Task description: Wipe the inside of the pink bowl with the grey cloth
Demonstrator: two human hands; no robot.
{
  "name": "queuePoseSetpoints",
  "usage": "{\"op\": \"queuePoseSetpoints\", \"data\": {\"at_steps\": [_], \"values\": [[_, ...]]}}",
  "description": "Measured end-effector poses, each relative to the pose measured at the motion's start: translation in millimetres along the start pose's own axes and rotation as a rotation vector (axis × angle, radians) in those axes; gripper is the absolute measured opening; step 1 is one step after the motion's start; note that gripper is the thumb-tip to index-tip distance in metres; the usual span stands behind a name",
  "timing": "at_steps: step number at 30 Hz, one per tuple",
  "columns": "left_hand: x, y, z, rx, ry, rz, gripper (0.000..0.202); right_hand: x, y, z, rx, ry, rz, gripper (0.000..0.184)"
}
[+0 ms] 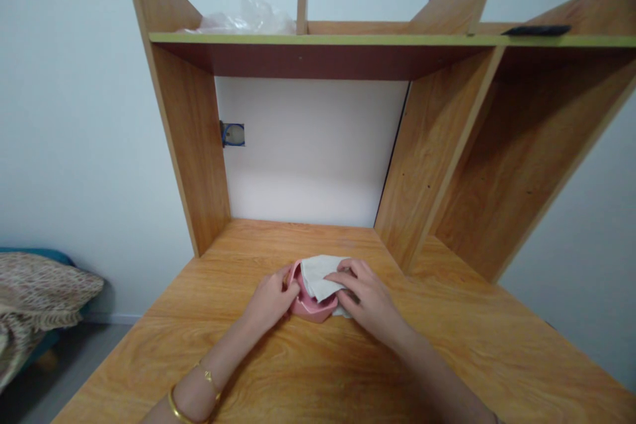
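Observation:
A pink dish (311, 310) with an angular rim rests on the wooden desk in front of me. My left hand (273, 295) grips its left rim between thumb and fingers. A folded white cloth or tissue (320, 275) lies over the dish's back and right side, and part of it hangs down at the right. My right hand (362, 291) pinches the white piece at its right edge, thumb below and fingers above. Part of the dish's inside is hidden under the white piece.
The wooden desk (238, 358) spreads around the dish. Upright side panels (189, 146) and a shelf (318, 40) rise behind it. Clear plastic wrap (243, 20) and a dark flat object (536, 30) sit on the shelf. A patterned throw (40, 291) lies at the left.

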State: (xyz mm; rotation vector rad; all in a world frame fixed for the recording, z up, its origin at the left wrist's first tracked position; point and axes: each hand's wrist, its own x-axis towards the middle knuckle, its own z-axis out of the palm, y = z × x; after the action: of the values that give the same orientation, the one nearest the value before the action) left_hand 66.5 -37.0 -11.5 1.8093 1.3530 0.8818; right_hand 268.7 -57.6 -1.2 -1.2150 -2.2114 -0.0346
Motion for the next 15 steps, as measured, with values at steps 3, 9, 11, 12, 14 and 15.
{"op": "queuePoseSetpoints", "data": {"at_steps": [3, 9, 11, 12, 14, 15], "values": [[-3, 4, 1.1, 0.179, 0.046, 0.137, 0.035, 0, -5, 2, -0.030, -0.056, 0.027, 0.019], [-10, 7, 5.4, 0.341, 0.064, 0.229, 0.050, -1, 3, 17, 0.142, 0.098, 0.176, 0.011], [-11, 8, 6.6, 0.357, 0.081, 0.240, 0.052, -1, 8, 25, 0.182, 0.171, 0.260, 0.015], [-12, 9, 7.2, 0.358, 0.088, 0.247, 0.052, -1, 10, 29, 0.204, 0.190, 0.312, 0.030], [-14, 11, 8.6, 0.361, 0.093, 0.275, 0.054, -1, 13, 32, 0.223, 0.157, 0.406, 0.055], [-14, 12, 9.4, 0.369, 0.089, 0.293, 0.055, -1, 14, 32, 0.209, 0.113, 0.438, 0.062]]}}
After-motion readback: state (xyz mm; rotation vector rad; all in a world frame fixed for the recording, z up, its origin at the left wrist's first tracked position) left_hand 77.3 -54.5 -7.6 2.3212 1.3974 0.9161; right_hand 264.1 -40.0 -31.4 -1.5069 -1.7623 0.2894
